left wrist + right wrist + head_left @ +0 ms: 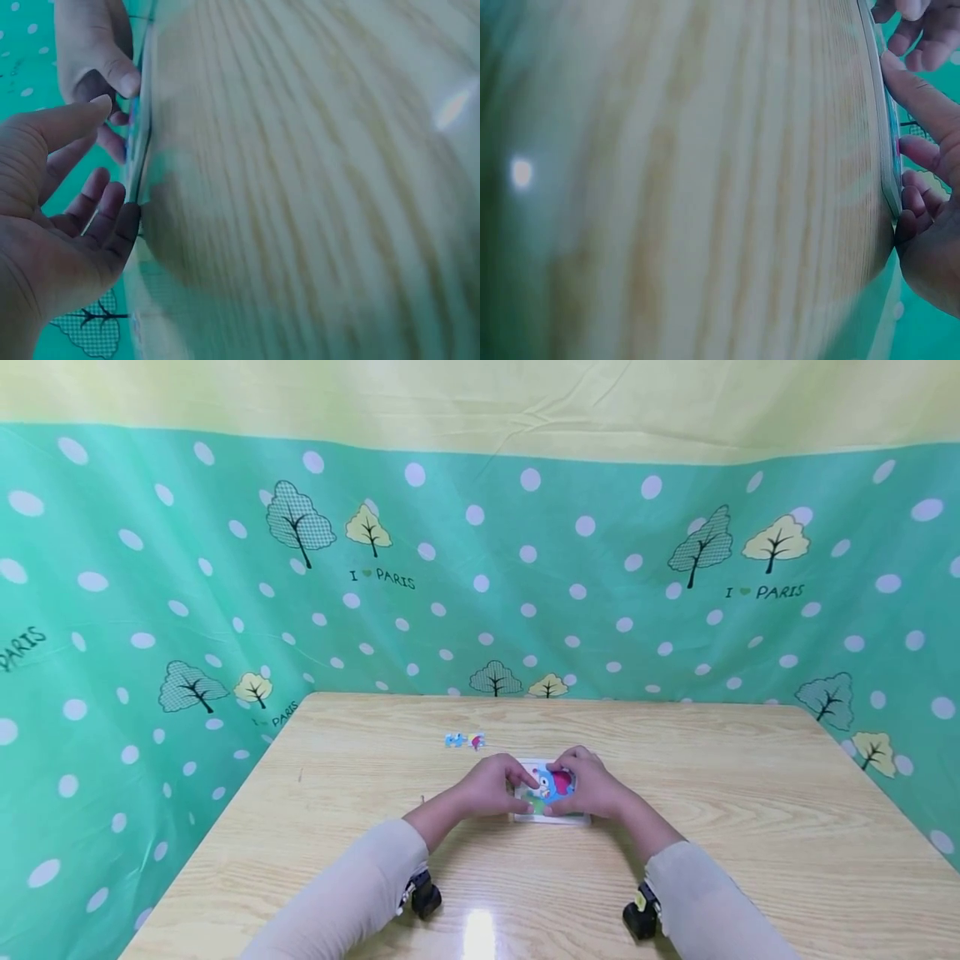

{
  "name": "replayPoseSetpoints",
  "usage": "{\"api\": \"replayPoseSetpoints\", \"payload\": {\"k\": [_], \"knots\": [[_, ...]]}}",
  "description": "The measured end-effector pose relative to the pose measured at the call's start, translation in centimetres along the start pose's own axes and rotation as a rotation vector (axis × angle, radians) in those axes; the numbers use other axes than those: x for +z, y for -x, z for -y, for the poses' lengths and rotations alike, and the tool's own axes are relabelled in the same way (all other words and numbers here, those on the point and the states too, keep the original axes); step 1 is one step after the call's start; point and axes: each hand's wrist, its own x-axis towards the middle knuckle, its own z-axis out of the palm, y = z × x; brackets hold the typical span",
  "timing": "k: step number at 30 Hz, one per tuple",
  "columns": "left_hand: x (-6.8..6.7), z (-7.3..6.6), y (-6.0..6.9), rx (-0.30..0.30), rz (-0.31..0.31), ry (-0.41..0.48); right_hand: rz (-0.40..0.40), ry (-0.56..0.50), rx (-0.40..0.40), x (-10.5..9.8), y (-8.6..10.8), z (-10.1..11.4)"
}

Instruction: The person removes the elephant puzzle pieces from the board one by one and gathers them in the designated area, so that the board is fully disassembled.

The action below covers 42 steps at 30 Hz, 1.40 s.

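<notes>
Left hand (pixel 489 787): fingers loosely parted, holding nothing. Right hand (pixel 597 787): fingers spread on the puzzle (pixel 558 782), no grip evident. Uneven pressure there could jolt it apart.

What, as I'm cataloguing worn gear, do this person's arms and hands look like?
The left sleeve and right sleeve are plain and pale grey; black left wrist camera and right wrist camera adjoin them; left hand and right hand are gloveless.
</notes>
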Motion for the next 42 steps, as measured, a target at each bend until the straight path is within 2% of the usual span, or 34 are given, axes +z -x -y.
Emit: {"api": "replayPoseSetpoints", "payload": {"k": [5,11,17,27,42], "knots": [[0.17,0.25,-0.22,0.002,0.004,-0.063,0.005,0.001,0.01,-0.03,0.01,0.15],[0.45,0.57,-0.42,-0.024,0.014,-0.13,0.004,0.004,0.016,0.0,-0.08,0.18],[0.55,0.42,-0.37,-0.063,0.04,-0.132,0.014,-0.009,0.027,-0.11,0.14,0.29],[0.5,0.24,-0.23,-0.071,0.049,-0.121,0.032,-0.029,0.007,-0.26,0.33,0.21],[0.81,0.36,-0.12,-0.075,0.01,-0.094,0.034,-0.018,-0.01,-0.35,0.43,0.34]]}}
